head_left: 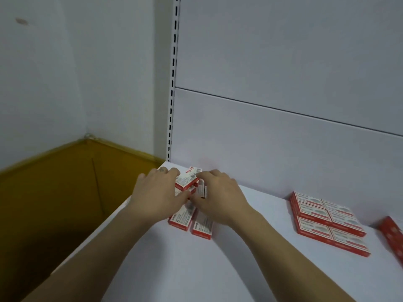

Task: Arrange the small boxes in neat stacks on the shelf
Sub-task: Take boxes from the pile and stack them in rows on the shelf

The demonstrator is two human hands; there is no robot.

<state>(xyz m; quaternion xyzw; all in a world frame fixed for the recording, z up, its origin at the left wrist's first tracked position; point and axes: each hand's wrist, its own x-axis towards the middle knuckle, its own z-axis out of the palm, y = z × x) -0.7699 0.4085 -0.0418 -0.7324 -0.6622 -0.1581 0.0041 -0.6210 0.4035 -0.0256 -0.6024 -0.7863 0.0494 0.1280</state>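
Nearest you, two small boxes (190,221) lie flat on the shelf (239,258). Beyond, your left hand (160,192) and right hand (218,192) close around the corner stack (187,178); next, square its edges.

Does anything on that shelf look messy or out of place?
Yes. The red and white boxes under the hands sit at mixed angles, one tipped on edge, unlike the tidy block of boxes on the right. A lone red box lies apart, angled, at the frame's edge.
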